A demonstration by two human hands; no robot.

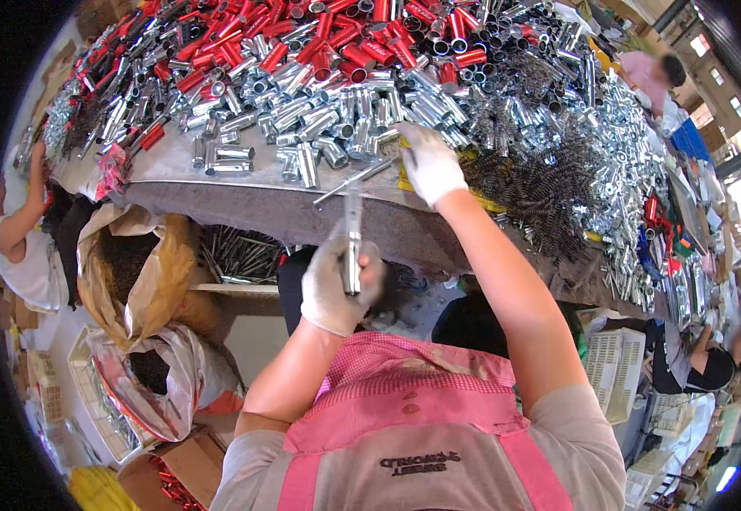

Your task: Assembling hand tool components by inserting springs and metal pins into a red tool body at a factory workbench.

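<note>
My left hand [332,281], in a pale work glove, is closed around a shiny metal tube [353,266] held upright in front of my chest. A narrower, flat-looking silver part stands out of the tube's top. My right hand [433,166], also gloved, is over the table's front edge beside the heap of silver tubes [311,123]. Its fingers meet the end of a slim metal rod [355,182], which slants down to the left past the edge; the grip itself is partly hidden. Dark coil springs [549,192] lie to the right of that hand.
Red tubes [370,51] are piled at the back of the table, with small bright metal parts [634,196] on the right. Open sacks [136,255] stand at left, near a shelf of metal rods [247,253]. Other people work at both sides, one in a white top [30,264].
</note>
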